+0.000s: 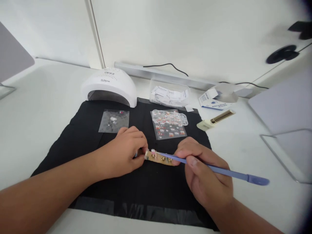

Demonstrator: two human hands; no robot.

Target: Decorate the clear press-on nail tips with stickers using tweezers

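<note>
A narrow tan strip (158,158) with small gold round pieces and a few tiny decorated pieces on it lies level between my two hands. My left hand (129,149) is closed, pinching the strip's left end; something small and bluish shows partly behind its fingers. My right hand (204,172) is closed around a slim purple tool (234,174), held like a pen. The tool's thin tip reaches left along the strip, by a small whitish piece with pink at its top edge. I cannot make out whether the tip touches that piece. The right fingertips are at the strip's right end.
Under the hands is a black mat (126,191). A white nail lamp (109,86) stands behind, near a clear sticker packet (114,121). Sticker sheets (169,130), a clear box of small packets (169,94), a white carton (216,99) and a cream-and-gold bottle (215,120) lie rightward.
</note>
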